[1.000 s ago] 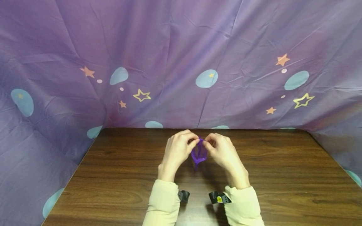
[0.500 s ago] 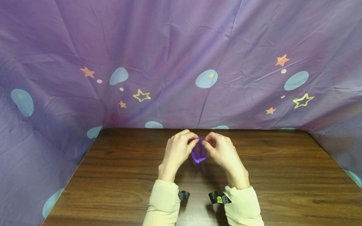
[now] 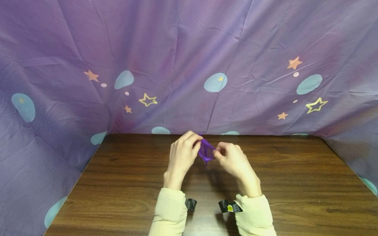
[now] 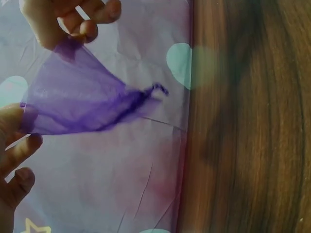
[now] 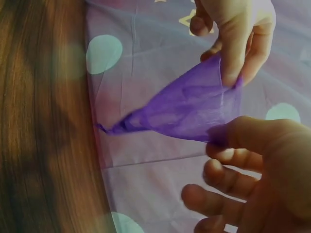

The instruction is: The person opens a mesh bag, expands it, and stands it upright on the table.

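A small sheer purple pouch (image 3: 206,153) of thin, see-through fabric is stretched between my two hands above the table. My left hand (image 3: 181,152) pinches one side of its upper edge between thumb and fingers. On the other side my right hand (image 3: 234,159) pinches the same edge, a bit nearer to me. In the left wrist view the pouch (image 4: 82,99) fans out wide at the held edge and narrows to a dark, twisted tail. From the right wrist view, the pouch (image 5: 182,109) shows overlapping layers, with the tail hanging free toward the table.
The dark wood-grain table (image 3: 118,183) extends beneath both hands. Behind it and at its sides hangs a purple cloth backdrop (image 3: 177,65) printed with stars and blue ovals. Black camera mounts (image 3: 228,206) protrude inward from both wrists.
My hands have moved apart: the left up and slightly left, the right a little down and right. The pouch's held edge is spread wider, and its lower end has risen.
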Demonstrator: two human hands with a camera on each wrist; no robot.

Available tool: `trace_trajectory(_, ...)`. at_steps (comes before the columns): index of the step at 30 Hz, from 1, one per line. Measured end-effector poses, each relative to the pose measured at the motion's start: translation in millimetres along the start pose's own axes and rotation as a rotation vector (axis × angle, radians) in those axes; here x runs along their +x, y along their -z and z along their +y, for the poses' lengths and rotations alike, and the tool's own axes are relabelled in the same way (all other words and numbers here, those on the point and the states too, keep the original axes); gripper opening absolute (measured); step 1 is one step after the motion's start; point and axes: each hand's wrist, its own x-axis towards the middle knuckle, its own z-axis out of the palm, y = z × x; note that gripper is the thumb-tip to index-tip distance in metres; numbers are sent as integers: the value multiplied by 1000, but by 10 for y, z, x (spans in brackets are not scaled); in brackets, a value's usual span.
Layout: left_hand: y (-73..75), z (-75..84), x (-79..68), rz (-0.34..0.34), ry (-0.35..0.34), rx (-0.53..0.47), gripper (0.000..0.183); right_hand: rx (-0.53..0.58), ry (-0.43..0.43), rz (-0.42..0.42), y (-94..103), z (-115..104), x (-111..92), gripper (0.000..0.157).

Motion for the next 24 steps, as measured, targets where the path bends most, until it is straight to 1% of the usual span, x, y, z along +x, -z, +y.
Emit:
trace_trajectory(2, 10, -3, 1, 5, 6, -5, 12, 12, 9, 34, 4, -7, 7, 19)
trace_trajectory(5, 12, -6, -6, -28, 19, -14, 19, 25, 36, 76, -7, -15, 19, 19)
trace_trajectory(7, 8, -8, -12, -46, 11, -12, 20, 48, 52, 96, -16, -19, 25, 17)
trace_trajectory(9, 2, -8, -17, -35, -10, -15, 18, 97, 62, 99, -21, -18, 26, 16)
trace_trajectory(10, -1, -8, -15, -14, -25, -20, 16, 135, 60, 89, -22, -15, 28, 17)
trace_trajectory(11, -1, -6, -9, 13, -40, -33, 14, 186, 48, 73, -19, -14, 27, 21)
trace_trajectory(13, 3, 0, 3, 71, -62, -71, 13, 372, 7, 2, -4, -10, 22, 35)
trace_trajectory(16, 21, 6, 22, 142, -88, -130, 14, 626, -96, -113, 24, 4, 10, 60)
trace_trajectory(18, 32, 10, 32, 176, -103, -163, 14, 747, -157, -193, 39, 11, 2, 69)
trace_trajectory(20, 43, 13, 38, 202, -117, -190, 15, 772, -185, -254, 45, 18, -1, 71)
trace_trajectory(22, 48, 18, 44, 225, -132, -212, 16, 807, -202, -297, 40, 19, 3, 68)
trace_trajectory(24, 50, 24, 47, 235, -140, -231, 16, 848, -210, -291, 29, 19, 13, 60)
